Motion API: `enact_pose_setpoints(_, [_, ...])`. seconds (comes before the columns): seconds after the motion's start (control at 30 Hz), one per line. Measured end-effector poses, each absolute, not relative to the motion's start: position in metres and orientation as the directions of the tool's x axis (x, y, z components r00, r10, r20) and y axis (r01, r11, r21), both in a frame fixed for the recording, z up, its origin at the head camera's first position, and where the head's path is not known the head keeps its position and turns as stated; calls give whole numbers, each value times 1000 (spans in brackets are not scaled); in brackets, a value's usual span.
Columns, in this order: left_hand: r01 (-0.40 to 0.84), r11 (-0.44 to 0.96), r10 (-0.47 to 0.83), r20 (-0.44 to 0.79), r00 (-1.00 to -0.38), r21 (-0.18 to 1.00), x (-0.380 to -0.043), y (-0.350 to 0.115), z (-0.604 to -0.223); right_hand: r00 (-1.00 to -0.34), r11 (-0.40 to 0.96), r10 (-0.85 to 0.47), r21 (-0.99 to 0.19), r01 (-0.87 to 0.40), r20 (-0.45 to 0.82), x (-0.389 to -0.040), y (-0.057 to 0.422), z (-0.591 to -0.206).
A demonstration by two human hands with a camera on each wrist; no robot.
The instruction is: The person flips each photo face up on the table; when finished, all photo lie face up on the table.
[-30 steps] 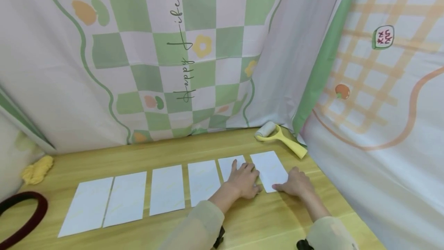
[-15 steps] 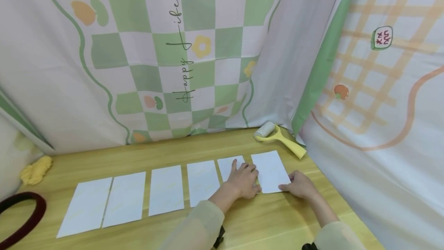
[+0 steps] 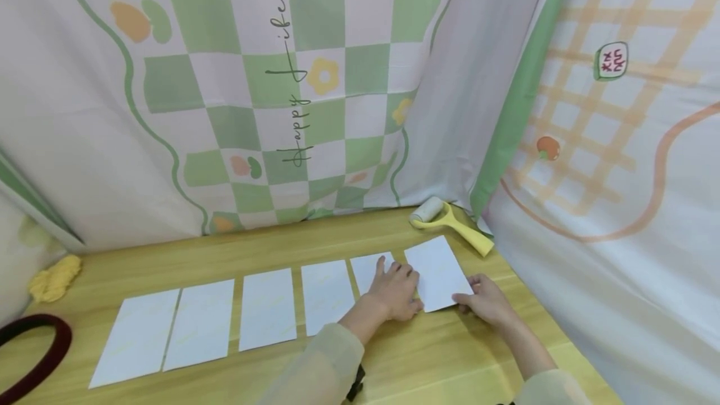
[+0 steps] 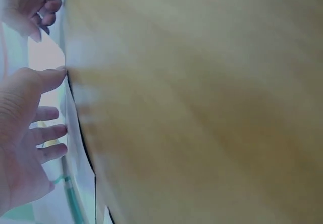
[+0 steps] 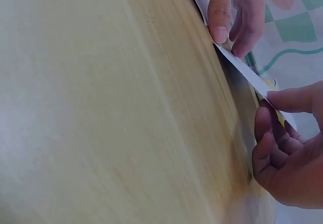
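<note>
Several white cards lie in a row across the wooden table. My right hand (image 3: 488, 300) pinches the rightmost card (image 3: 437, 270) by its near right corner. In the right wrist view the thumb lies on top of this card (image 5: 247, 73), the curled fingers are beneath, and the edge is raised off the wood. My left hand (image 3: 394, 292) rests with fingers spread over the neighbouring card (image 3: 365, 267), covering much of it. Its fingertips reach the left edge of the raised card. The left wrist view shows the left hand (image 4: 25, 138) with fingers extended.
A lint roller (image 3: 464, 230) with a yellow handle lies at the back right corner. Other white cards (image 3: 267, 308) stretch leftward, with faint yellow marks. At the far left are a yellow cloth (image 3: 55, 278) and a dark red ring (image 3: 56, 345). Patterned curtains (image 3: 315, 161) hang behind the table.
My right hand has shifted slightly right along the rightmost card and taken hold of its near right corner. That card's right side has come up and it has turned a little. My left hand stays put.
</note>
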State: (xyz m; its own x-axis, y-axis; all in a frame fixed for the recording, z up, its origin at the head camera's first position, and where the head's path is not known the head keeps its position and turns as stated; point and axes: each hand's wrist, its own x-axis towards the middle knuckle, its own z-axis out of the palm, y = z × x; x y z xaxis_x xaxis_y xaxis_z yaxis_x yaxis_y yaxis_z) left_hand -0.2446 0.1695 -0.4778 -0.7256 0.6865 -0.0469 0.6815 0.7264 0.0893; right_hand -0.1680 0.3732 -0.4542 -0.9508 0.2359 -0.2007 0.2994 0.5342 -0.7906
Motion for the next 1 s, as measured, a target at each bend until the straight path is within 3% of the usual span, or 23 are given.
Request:
enact_pose_setpoints(0.23, [671,721,684,-29,-729,173,-249,168,-470,-930,339,318,-894,294,-186,-168,370,-455])
enact_pose_setpoints(0.4, [582,694,647,-12,-763,424,-252,168,-464,-924,272,347,-926,263,-161,-167,368,-456])
enact_pose_setpoints(0.53, [332,567,548,-44,-835,754,-254,168,-461,-922,361,376,-901,242,-97,-165,365,-455])
enact_pose_setpoints(0.63, [118,406,465,-94,-880,906,-257,169,-461,-914,493,406,-840,229,-11,-163,362,-456])
enact_pose_setpoints(0.8, [-151,113,398,-184,-899,982,-263,169,-459,-895,605,425,-778,170,134,-162,353,-456])
enact_pose_setpoints(1.0, [-386,-181,446,-275,-852,904,-267,168,-459,-875,675,389,-735,58,288,-161,343,-456])
